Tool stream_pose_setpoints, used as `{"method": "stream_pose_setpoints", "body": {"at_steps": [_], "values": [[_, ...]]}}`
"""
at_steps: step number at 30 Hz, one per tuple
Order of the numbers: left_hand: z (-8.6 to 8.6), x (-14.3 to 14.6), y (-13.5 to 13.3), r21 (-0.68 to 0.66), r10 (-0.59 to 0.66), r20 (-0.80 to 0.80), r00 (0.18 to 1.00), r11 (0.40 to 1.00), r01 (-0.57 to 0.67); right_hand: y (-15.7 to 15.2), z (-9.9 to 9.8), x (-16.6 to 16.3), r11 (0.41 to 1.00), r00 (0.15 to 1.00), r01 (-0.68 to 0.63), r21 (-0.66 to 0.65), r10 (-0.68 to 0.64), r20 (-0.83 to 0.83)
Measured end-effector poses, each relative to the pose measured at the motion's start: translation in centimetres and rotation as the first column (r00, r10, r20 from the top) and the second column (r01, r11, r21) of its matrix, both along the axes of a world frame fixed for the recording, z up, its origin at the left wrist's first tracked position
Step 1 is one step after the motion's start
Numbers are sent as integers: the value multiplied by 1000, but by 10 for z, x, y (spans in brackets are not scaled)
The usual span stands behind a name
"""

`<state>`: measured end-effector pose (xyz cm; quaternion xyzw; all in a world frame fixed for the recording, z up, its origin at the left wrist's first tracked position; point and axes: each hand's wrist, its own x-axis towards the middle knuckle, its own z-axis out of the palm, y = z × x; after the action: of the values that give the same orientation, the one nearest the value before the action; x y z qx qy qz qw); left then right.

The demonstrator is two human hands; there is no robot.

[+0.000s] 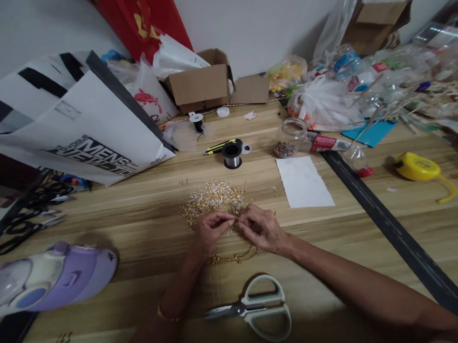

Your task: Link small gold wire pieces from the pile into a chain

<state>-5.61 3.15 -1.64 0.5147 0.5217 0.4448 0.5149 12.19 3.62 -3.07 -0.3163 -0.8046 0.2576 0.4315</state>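
Observation:
My left hand (212, 232) and my right hand (262, 227) meet fingertip to fingertip over the table, both pinched closed. Whatever lies between the fingertips is too small to make out. Just beyond them is a loose heap of small gold and silver wire-like pieces (215, 196). A gold chain (236, 258) curves on the wood close below my hands, its ends partly hidden by them. Nearer to me lie scissors with pale handles (284, 310), their blades pointing left.
Behind the heap stand a spool of silver wire (232, 156) and a yellow-black cutter (221, 146). White paper (305, 182), a jar of beads (290, 137) and a yellow tape measure (418, 166) are to the right. Leftward are a purple bottle (78, 273), several black-handled tools (22, 222) and a paper bag (91, 129).

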Motion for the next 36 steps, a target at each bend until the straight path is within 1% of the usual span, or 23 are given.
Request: {"method": "stream_pose_setpoints", "body": {"at_steps": [9, 29, 36], "values": [[-1, 0, -1, 26, -4, -35, 999, 1000, 5, 0, 1, -1, 1000, 1000, 12, 8, -12, 1], [-5, 1, -2, 43, 3, -15, 1000, 999, -2, 0, 1, -1, 1000, 1000, 7, 2, -7, 19], [-4, 1, -1, 45, -19, -19, 1000, 999, 20, 1, 1, -1, 1000, 1000, 4, 0, -4, 30]]}}
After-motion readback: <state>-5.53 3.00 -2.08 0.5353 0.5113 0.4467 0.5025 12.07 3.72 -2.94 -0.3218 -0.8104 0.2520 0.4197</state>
